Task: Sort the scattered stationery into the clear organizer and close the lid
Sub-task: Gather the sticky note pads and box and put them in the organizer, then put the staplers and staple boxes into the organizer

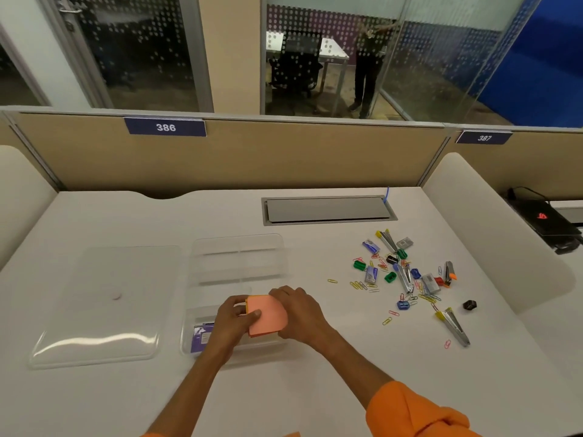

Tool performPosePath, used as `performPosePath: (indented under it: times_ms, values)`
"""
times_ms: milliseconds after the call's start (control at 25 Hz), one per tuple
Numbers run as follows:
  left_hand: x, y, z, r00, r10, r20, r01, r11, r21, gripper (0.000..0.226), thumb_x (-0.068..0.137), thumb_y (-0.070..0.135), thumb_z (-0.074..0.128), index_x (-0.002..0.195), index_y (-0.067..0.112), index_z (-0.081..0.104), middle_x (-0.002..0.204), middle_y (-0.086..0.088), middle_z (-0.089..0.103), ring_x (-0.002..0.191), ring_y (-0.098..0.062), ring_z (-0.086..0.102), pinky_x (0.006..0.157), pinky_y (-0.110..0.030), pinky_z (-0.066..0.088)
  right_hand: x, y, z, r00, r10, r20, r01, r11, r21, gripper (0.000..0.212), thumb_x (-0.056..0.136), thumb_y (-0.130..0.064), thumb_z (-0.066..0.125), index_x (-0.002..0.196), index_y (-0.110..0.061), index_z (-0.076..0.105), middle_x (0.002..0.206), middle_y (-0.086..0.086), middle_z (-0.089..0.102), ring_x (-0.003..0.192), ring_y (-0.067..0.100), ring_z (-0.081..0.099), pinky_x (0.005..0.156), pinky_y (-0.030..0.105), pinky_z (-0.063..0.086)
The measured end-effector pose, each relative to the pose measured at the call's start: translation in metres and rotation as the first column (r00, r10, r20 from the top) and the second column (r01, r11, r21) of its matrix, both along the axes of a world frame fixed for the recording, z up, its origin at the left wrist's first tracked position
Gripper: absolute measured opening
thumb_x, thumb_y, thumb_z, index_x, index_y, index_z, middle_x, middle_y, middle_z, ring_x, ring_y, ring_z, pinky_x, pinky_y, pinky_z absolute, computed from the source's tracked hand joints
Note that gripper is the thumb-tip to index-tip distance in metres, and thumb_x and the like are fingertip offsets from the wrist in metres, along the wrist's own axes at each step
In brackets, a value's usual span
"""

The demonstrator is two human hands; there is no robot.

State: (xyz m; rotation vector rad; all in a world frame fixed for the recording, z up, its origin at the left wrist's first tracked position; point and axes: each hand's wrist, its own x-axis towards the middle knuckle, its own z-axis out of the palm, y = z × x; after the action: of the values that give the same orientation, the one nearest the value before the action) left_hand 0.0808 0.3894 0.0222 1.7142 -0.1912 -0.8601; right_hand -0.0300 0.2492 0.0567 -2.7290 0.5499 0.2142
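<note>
A clear organizer [239, 263] with divided compartments lies open on the white desk, and its clear lid [104, 304] lies flat to the left of it. Both hands hold a stack of orange sticky notes [268, 315] over the organizer's near compartment: my left hand [235, 323] grips its left edge, my right hand [298, 313] its right edge. A purple packet [202, 337] sits in that same compartment, partly hidden by my left hand. To the right lies a scattered pile of stationery [403, 272]: coloured paper clips, sharpeners, staple boxes and staple removers.
A grey cable hatch [328, 209] is set in the desk behind the organizer. One staple remover [454, 326] and a small black sharpener [470, 305] lie apart at the near right. Beige partition walls close the back and sides. A black laptop [545, 219] sits on the neighbouring desk.
</note>
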Motion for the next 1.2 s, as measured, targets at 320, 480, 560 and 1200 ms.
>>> performPosePath:
  times_ms: [320,480,560,1200]
  values:
    - [0.004,0.011,0.005,0.984,-0.031,0.175,-0.002,0.982,0.187,0.054,0.07,0.014,0.084,0.11,0.017,0.048,0.1,-0.009,0.061,0.089,-0.021,0.062,0.063,-0.034,0.057,-0.006,-0.001,-0.002,1.0,-0.022,0.0,0.022,0.998,0.059,0.11,0.062,-0.037,0.084,0.15,-0.026,0.018,0.147,-0.002,0.035,0.126,0.023,0.037,0.101,0.036,0.036]
    - [0.001,0.003,0.008,0.966,-0.111,0.232,0.046,0.962,0.268,0.054,0.071,0.01,0.082,0.11,0.016,0.045,0.095,-0.012,0.065,0.082,-0.022,0.062,0.06,-0.028,0.05,-0.027,-0.016,0.002,0.989,-0.147,0.019,0.144,0.983,0.11,0.115,0.06,-0.043,0.086,0.15,-0.027,0.016,0.151,-0.004,0.03,0.133,0.023,0.03,0.108,0.037,0.029]
    - [-0.002,-0.003,0.01,0.957,-0.168,0.237,0.089,0.946,0.311,0.054,0.074,0.009,0.08,0.113,0.014,0.044,0.097,-0.012,0.064,0.081,-0.022,0.06,0.058,-0.025,0.047,-0.037,-0.021,0.001,0.98,-0.197,0.01,0.194,0.974,0.12,0.113,0.062,-0.042,0.086,0.15,-0.028,0.017,0.152,-0.004,0.03,0.135,0.023,0.029,0.11,0.038,0.028]
    - [-0.009,0.0,0.024,0.726,-0.294,0.622,0.051,0.925,0.378,0.041,0.092,0.018,0.062,0.13,0.011,0.049,0.133,-0.011,0.056,0.119,-0.027,0.055,0.098,-0.037,0.046,-0.059,-0.027,-0.005,0.951,-0.287,0.116,0.267,0.949,0.167,0.083,0.082,-0.043,0.071,0.149,-0.027,0.024,0.152,-0.005,0.032,0.137,0.019,0.031,0.112,0.036,0.026]
